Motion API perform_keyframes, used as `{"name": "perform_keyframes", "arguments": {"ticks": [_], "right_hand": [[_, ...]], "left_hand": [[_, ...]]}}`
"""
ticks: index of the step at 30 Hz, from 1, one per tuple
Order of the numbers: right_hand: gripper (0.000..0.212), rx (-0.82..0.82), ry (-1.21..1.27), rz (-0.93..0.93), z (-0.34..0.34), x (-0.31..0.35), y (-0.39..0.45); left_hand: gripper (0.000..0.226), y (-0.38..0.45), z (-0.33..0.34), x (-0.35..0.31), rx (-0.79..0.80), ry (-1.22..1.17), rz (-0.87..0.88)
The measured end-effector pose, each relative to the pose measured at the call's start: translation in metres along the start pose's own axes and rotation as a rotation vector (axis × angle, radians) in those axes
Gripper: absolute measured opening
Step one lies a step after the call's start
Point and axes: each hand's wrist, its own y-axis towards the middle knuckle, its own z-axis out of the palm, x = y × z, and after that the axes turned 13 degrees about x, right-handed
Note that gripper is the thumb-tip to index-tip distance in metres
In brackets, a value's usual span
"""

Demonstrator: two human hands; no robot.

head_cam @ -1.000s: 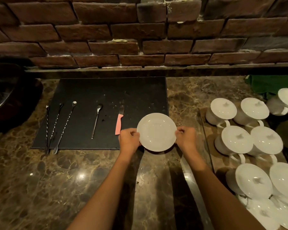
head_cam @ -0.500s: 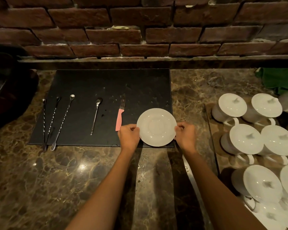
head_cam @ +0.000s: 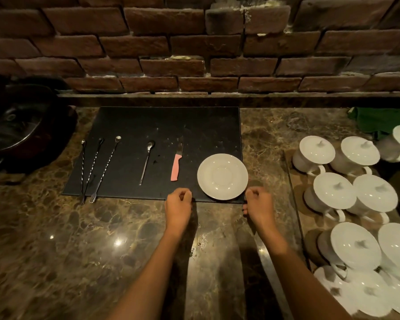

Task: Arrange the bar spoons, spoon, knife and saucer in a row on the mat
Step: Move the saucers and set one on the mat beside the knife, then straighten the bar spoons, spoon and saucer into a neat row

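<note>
Saucer (head_cam: 222, 176) lay on mat (head_cam: 162, 125), 12 o'clock between both hands; left (head_cam: 178, 207), right (head_cam: 259, 206) loosely curled, empty, equally near.

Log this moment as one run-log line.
white round saucer: on black mat, right end of row | left hand: empty, off saucer | right hand: empty, off saucer

marble counter (head_cam: 83, 245), black mat (head_cam: 166, 125), lidded cups (head_cam: 333, 192)
</note>
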Motion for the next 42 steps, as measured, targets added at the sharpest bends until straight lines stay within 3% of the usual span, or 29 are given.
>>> {"name": "perform_keyframes", "arguments": {"ticks": [4, 9, 13, 15, 22, 28, 35, 42], "right_hand": [[0.025, 0.091, 0.135, 0.061, 0.019, -0.029, -0.053], [0.022, 0.235, 0.179, 0.130, 0.058, -0.049, -0.115], [0.020, 0.236, 0.197, 0.141, 0.100, -0.036, -0.139], [0.020, 0.216, 0.187, 0.135, 0.124, -0.024, -0.144], [0.023, 0.139, 0.123, 0.027, 0.237, 0.036, -0.144], [0.028, 0.116, -0.022, -0.025, 0.325, 0.085, -0.122], [0.024, 0.081, -0.147, -0.022, 0.374, 0.114, -0.079], [0.023, 0.047, -0.266, -0.014, 0.405, 0.147, -0.033]], "left_hand": [[0.014, -0.056, -0.017, 0.033, 0.011, 0.053, -0.003], [0.029, -0.106, -0.057, 0.084, -0.020, 0.123, -0.060], [0.022, -0.109, -0.112, 0.109, -0.108, 0.181, -0.025], [0.008, -0.102, -0.147, 0.121, -0.130, 0.222, -0.001], [0.057, -0.048, -0.287, 0.150, -0.123, 0.565, 0.136], [0.072, 0.018, -0.372, 0.170, -0.091, 0.834, 0.211], [0.079, 0.072, -0.402, 0.182, 0.008, 1.005, 0.214], [0.067, 0.085, -0.399, 0.197, -0.026, 1.049, 0.277]]}}
